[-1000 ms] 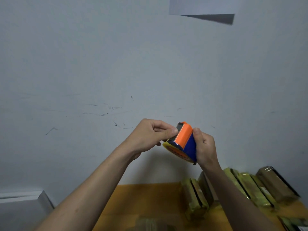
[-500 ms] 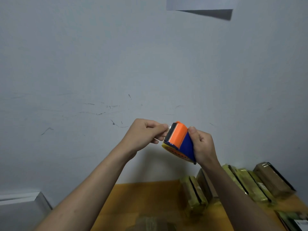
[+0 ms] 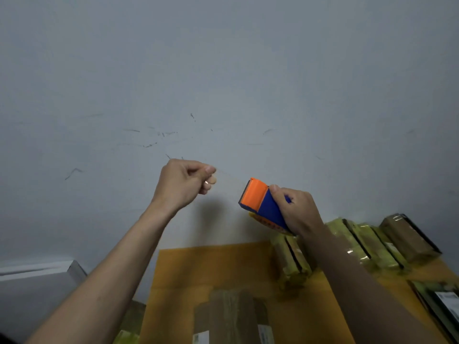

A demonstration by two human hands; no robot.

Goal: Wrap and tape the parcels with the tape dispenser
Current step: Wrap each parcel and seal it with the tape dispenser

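Since the earlier frames the two hands have drawn apart: the left hand (image 3: 185, 183) has pulled away leftward from the tape dispenser (image 3: 263, 203), which earlier sat right against its fingertips. A faint clear strip of tape (image 3: 229, 175) now spans the gap between them, barely visible against the grey wall (image 3: 223, 70).

Grip state: left hand pinches the free tape end between thumb and forefinger, other fingers curled. Right hand (image 3: 298, 211) is clenched round the blue body of the dispenser, orange head pointing up and left. Both are held in the air, well above the counter (image 3: 211, 266).

Task's things: one brown parcel (image 3: 231, 316) lies on the counter directly below the hands, a wrinkled tape strip along its top. A row of yellow-green wrapped parcels (image 3: 367, 244) leans against the wall on the right, beside a brown one (image 3: 407, 237).

Judged step: drawing out a length of tape, not yet laid on any parcel.

Risks:
- Unsupported strip may twist or fold onto itself, since it hangs free between two hands.
- The pinch is small; the end could slip and snap back onto the roll.
- Lowering it unevenly would trap creases across the parcel.
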